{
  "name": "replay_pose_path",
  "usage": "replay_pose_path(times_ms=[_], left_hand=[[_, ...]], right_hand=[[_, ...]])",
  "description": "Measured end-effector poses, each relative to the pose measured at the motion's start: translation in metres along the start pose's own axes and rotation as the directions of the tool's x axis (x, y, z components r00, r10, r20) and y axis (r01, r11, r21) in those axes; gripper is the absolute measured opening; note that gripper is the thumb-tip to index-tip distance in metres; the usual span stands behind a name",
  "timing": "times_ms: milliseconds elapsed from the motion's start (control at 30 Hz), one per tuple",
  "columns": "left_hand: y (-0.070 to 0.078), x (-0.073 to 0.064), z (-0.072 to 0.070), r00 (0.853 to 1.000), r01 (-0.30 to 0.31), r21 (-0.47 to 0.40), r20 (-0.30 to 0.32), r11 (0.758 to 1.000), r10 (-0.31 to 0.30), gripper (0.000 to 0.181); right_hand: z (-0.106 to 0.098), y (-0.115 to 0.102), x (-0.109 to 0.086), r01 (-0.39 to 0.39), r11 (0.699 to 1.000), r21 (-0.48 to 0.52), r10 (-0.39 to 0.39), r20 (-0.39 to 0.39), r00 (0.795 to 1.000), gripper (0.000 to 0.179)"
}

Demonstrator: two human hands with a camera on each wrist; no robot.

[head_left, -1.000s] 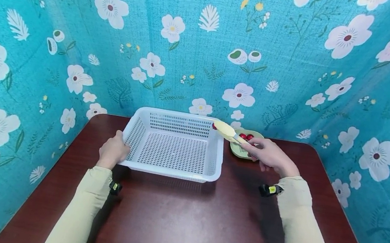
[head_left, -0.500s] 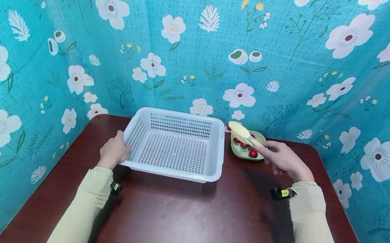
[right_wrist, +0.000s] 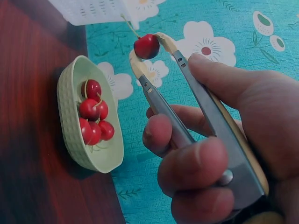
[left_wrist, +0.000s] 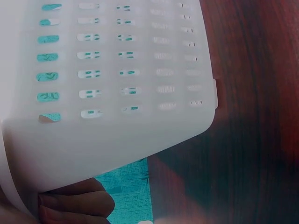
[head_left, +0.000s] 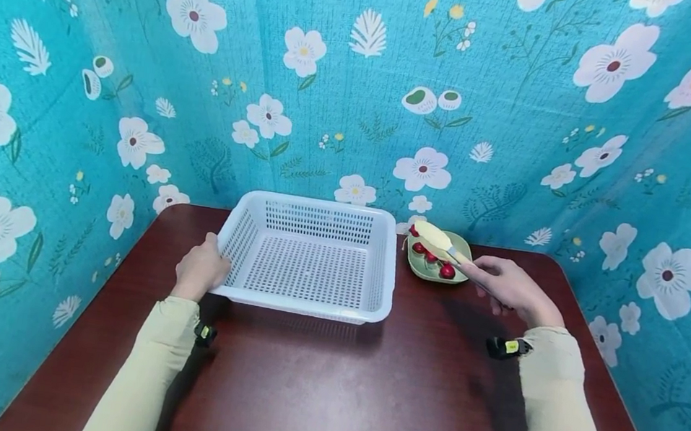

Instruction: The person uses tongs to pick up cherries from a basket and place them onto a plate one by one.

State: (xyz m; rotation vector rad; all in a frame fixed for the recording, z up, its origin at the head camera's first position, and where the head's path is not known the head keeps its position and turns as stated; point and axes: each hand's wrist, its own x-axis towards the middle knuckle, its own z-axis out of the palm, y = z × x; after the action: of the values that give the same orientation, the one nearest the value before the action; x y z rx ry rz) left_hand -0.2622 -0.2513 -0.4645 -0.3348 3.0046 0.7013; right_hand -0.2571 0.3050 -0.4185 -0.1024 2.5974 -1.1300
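With curled fingers my left hand [head_left: 202,268] grips the left rim of a white perforated plastic basket [head_left: 307,306]. Its fingers show below the basket wall in the left wrist view. My right hand [head_left: 510,284] holds cream-tipped metal tongs [head_left: 434,238], thumb on one arm and fingers on the other. Between the tong tips sits a red cherry [right_wrist: 147,46] with its stem sticking out. The tongs hang over a pale green bowl [right_wrist: 67,116], right of the basket. Several cherries [right_wrist: 89,108] lie in that bowl, partly hidden by the tongs in the head view.
The basket and bowl stand side by side at the back of a dark red-brown table [head_left: 322,394]. A turquoise floral cloth [head_left: 335,97] hangs close behind them and along both sides.
My right hand has drawn back to the right, bringing the tongs and cherry from the basket's right rim to over the bowl. My left hand and the basket have stayed put.
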Motion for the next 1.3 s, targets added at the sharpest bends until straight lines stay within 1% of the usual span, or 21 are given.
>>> replay_pose_path(times_ms=[233,500,967,1300], left_hand=[[-0.004,0.001,0.001,1.0,0.001,0.003,-0.003,1.0,-0.001,0.046],[-0.002,0.002,0.001,1.0,0.009,0.009,0.002,1.0,-0.009,0.047],[-0.003,0.002,0.002,1.0,0.012,0.004,0.002,1.0,-0.012,0.047],[-0.001,0.003,0.001,1.0,0.017,0.011,0.002,1.0,-0.017,0.048]], right_hand=[[0.001,0.005,0.001,0.001,1.0,-0.001,-0.001,0.0,1.0,0.047],[-0.001,0.011,0.003,-0.019,1.0,0.003,0.019,0.009,1.0,0.05],[0.005,0.029,0.005,-0.056,0.998,0.03,0.054,0.05,0.997,0.048],[0.007,0.033,0.004,-0.063,0.998,0.01,0.063,0.058,0.996,0.048]])
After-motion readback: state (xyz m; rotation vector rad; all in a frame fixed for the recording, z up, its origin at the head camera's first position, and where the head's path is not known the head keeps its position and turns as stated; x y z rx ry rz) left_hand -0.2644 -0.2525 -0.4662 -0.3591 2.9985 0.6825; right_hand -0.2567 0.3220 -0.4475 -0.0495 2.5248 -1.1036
